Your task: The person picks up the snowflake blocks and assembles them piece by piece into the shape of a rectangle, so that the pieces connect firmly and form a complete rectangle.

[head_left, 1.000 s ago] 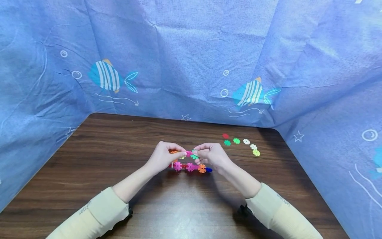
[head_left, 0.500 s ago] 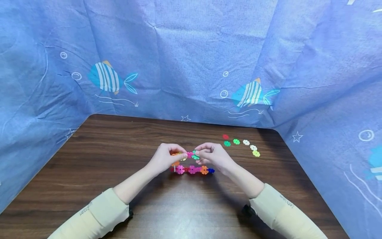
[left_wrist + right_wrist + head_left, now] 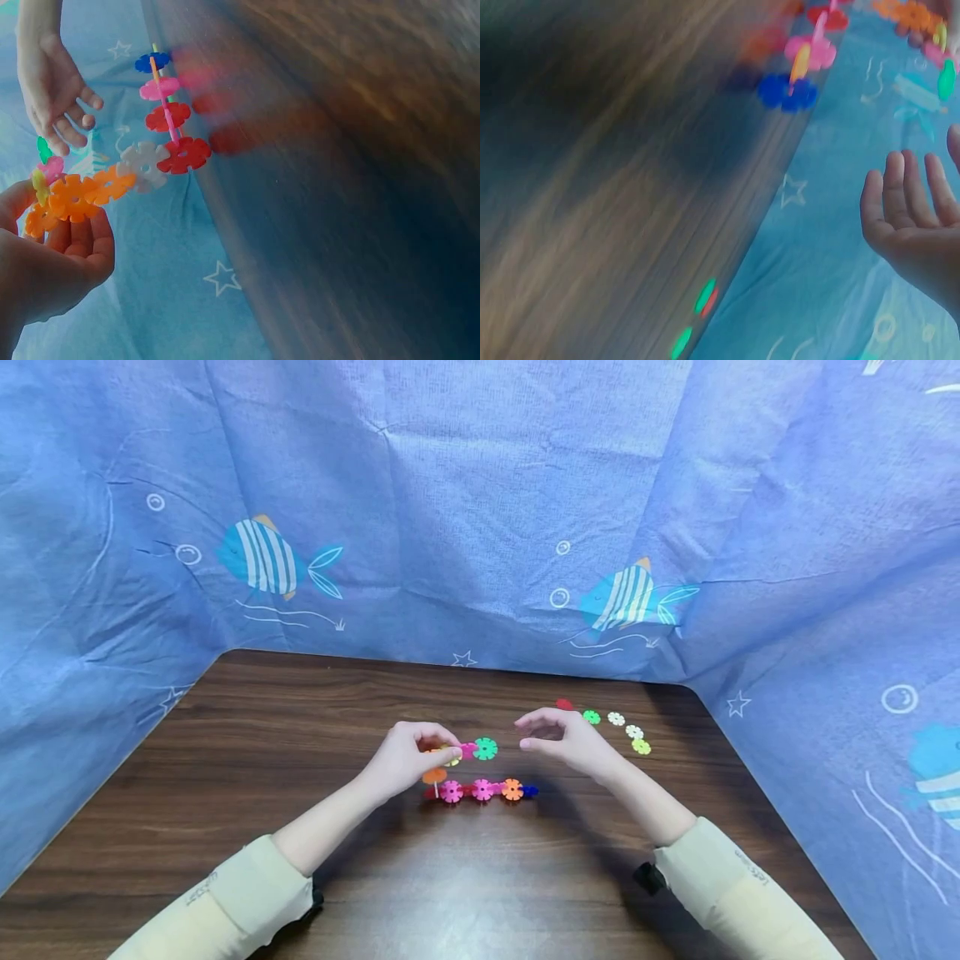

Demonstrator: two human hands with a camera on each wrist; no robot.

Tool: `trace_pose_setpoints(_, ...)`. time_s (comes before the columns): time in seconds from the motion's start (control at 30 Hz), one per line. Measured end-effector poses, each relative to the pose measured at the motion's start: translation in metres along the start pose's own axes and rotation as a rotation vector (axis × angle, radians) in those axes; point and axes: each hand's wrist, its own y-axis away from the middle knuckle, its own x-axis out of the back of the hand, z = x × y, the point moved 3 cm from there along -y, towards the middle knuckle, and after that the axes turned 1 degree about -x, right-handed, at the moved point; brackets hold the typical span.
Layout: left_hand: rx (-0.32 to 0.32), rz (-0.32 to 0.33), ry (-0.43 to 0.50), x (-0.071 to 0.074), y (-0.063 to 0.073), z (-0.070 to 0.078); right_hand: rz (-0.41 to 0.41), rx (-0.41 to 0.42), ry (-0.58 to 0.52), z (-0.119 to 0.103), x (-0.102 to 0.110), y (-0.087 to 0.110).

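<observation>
My left hand (image 3: pixel 397 762) pinches a chain of interlocking plastic snowflake discs near its yellow disc (image 3: pixel 40 184). From the pinch, a pink disc (image 3: pixel 468 751) and a green disc (image 3: pixel 485 748) stick out to the right. Orange discs (image 3: pixel 73 197) and a white disc (image 3: pixel 142 166) curve down to the lower row. That row holds a red disc (image 3: pixel 184 155), pink discs (image 3: pixel 482 790), an orange disc (image 3: pixel 512 789) and a blue disc (image 3: pixel 530 791) at its end. Just right of the green disc, my right hand (image 3: pixel 576 743) is apart from the chain, fingers loosely bent, holding nothing.
Loose discs lie at the back right of the wooden table (image 3: pixel 300 702): a red disc (image 3: pixel 564 703), a light green disc (image 3: pixel 592 717), white discs (image 3: pixel 616 718) and a yellow disc (image 3: pixel 641 747). A blue fish-print curtain (image 3: pixel 480 527) borders the table's back and sides.
My right hand has let go of the green disc and moved right, its fingers spreading. The green disc stays on the chain's end. My left hand keeps its pinch.
</observation>
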Motion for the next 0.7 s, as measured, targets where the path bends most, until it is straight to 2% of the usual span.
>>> trace_pose_setpoints(0.27, 0.000, -0.028, -0.003, 0.002, 0.000, -0.002, 0.040, 0.079, 0.161, 0.018, 0.025, -0.002)
trace_pose_setpoints(0.5, -0.007, -0.039, 0.015, 0.000, 0.000, -0.004, 0.107, 0.101, 0.321, 0.043, 0.040, -0.009)
trace_pose_setpoints(0.7, -0.011, -0.032, -0.005, -0.001, 0.000, -0.001, 0.125, 0.159, 0.375, 0.065, 0.051, -0.019)
